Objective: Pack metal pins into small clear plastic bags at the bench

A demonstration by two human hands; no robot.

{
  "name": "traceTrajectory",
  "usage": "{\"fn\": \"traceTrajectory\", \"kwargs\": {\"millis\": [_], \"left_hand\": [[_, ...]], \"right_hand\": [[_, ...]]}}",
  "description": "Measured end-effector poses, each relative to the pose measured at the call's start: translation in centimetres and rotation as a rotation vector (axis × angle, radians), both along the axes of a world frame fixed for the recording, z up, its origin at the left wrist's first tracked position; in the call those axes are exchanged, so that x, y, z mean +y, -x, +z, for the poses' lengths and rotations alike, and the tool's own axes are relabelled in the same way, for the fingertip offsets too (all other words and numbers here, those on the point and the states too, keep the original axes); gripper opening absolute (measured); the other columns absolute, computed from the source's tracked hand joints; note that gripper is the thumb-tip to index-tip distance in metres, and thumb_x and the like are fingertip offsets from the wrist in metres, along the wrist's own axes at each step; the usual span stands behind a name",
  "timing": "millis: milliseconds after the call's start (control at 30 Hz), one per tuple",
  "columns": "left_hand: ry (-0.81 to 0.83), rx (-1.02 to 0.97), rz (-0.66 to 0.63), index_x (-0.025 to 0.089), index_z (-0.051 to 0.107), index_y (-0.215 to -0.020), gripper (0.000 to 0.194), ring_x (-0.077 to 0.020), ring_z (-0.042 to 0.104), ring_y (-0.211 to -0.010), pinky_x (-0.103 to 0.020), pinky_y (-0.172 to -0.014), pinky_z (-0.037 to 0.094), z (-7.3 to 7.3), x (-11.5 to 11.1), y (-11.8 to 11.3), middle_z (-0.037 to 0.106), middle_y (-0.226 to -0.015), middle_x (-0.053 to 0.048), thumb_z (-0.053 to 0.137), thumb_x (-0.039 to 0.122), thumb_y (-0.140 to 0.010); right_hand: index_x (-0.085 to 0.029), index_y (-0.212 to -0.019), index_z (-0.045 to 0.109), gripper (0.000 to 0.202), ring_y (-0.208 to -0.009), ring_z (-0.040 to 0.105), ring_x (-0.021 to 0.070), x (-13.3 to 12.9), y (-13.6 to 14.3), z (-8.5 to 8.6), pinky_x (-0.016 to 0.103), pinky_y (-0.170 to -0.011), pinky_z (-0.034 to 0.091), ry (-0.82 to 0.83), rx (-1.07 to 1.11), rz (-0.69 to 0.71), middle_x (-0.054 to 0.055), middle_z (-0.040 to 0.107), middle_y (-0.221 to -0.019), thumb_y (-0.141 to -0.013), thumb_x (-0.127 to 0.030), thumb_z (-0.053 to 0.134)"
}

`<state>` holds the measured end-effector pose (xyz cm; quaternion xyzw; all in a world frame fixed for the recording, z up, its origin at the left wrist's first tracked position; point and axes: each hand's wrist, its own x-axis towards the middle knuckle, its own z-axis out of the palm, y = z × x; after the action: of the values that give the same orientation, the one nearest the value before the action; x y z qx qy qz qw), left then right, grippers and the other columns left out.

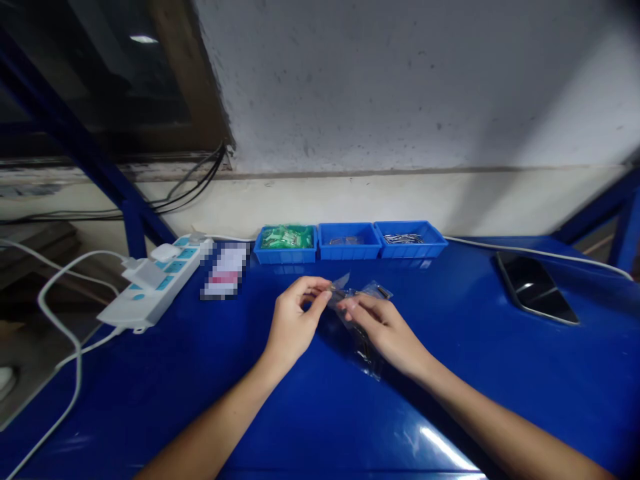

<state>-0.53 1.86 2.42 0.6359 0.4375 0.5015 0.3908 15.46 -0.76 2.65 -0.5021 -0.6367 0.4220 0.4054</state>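
Between my two hands is a clear plastic bag (343, 308), pinched near its edge. My left hand (300, 312) grips the bag's left side between thumb and fingers. On the other side my right hand (383, 323) has its thumb and forefinger closed on the same plastic. Another small clear bag (377, 291) with a dark piece inside shows just beyond my right fingers. Clear plastic with dark contents (366, 353) lies on the blue table below the hands; whether it is joined to the held bag I cannot tell. What the held bag contains is too small to name.
At the back stand three blue bins: one with green packets (287, 257), a middle one (350, 252), one with metal pieces (413, 250). A white power strip (150, 293) with cables and a blurred card (226, 270) lie left. A phone (537, 287) lies right.
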Motion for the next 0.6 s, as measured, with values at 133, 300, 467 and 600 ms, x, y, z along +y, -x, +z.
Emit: {"fn": "traceTrajectory", "kwargs": {"millis": [133, 300, 467, 600], "left_hand": [[-0.316, 0.228, -0.012, 0.020, 0.066, -0.081, 0.016, -0.0152, 0.058, -0.086, -0.028, -0.079, 0.046, 0.2, -1.0, -0.3, 0.061, -0.089, -0.003, 0.054, 0.009, -0.081], [-0.449, 0.354, 0.009, 0.020, 0.065, -0.068, 0.026, -0.0149, 0.052, -0.087, -0.029, -0.078, 0.043, 0.1, -1.5, -0.4, 0.056, -0.090, -0.002, 0.050, 0.002, -0.080], [-0.321, 0.399, -0.012, 0.019, 0.065, -0.074, 0.025, -0.0161, 0.051, -0.088, -0.031, -0.082, 0.040, 0.1, -1.1, -0.3, 0.056, -0.088, -0.003, 0.046, 0.006, -0.083], [-0.022, 0.330, -0.259, 0.017, 0.064, -0.074, 0.016, -0.0163, 0.052, -0.085, -0.029, -0.079, 0.039, 0.4, -0.5, 0.0, 0.058, -0.085, -0.002, 0.051, 0.012, -0.081]], "right_hand": [[-0.016, -0.067, 0.054, 0.039, -0.059, 0.044, 0.0113, 0.2, 0.0, -0.1, 0.024, -0.056, 0.034, 0.183, 0.380, -0.013, 0.000, 0.051, -0.065, -0.089, -0.046, 0.042], [-0.017, -0.074, 0.055, 0.022, -0.054, 0.037, 0.0082, 0.4, -0.2, -0.3, 0.021, -0.050, 0.027, 0.198, 0.413, -0.083, -0.004, 0.046, -0.063, -0.079, -0.038, 0.060], [-0.017, -0.077, 0.055, 0.021, -0.056, 0.043, 0.0103, 0.2, -0.3, -0.4, 0.023, -0.053, 0.032, -0.014, 0.147, -0.066, -0.001, 0.050, -0.066, -0.086, -0.036, 0.052], [-0.017, -0.078, 0.054, 0.015, -0.063, 0.047, 0.0135, -0.2, -0.5, -0.9, 0.027, -0.059, 0.036, -0.433, -0.242, -0.048, 0.002, 0.053, -0.070, -0.089, -0.023, 0.046]]}}
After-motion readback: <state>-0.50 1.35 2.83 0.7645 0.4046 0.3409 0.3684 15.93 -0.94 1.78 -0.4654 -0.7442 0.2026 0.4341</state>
